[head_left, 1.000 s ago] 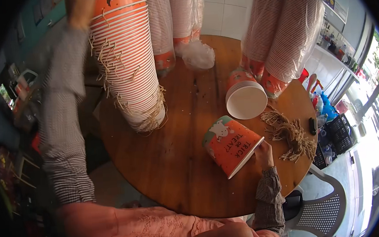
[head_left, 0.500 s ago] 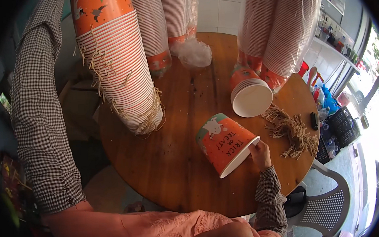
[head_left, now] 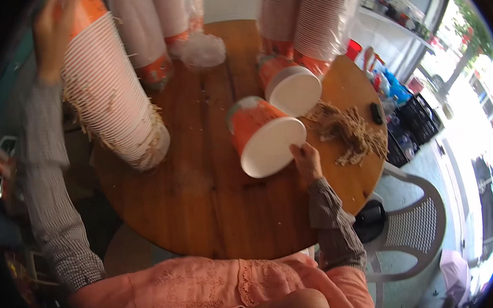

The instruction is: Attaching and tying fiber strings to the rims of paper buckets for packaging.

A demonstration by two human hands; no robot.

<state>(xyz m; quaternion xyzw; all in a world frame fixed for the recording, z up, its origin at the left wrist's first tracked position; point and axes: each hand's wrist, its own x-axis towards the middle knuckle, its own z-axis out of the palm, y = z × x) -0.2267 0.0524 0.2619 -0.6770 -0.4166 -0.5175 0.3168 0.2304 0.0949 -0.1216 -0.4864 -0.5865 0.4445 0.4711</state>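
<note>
"Where is the orange bucket (head_left: 251,118)?"
"Over the middle of the tabletop (head_left: 222,212), tilted, its white mouth facing the wearer. I can't tell whether its base touches the wood."
"And the right grip (head_left: 308,160)?"
"Clamped on the bucket's rim at the right, thumb and fingers together across the edge."
"What about the left grip (head_left: 54,41)?"
"It's up against the top of the tall stack (head_left: 109,86) of nested buckets, blurred; I can't tell how far its fingers are closed."
"Does that stack stand straight?"
"It leans up to the left in this view, with straw-like strands clinging to its sides."
"Anything nearby?"
"Another bucket (head_left: 294,92) lies on its side just behind the held one, a heap of tan strands (head_left: 349,131) sits to the right, and plastic-wrapped stacks (head_left: 326,19) stand at the back."
</note>
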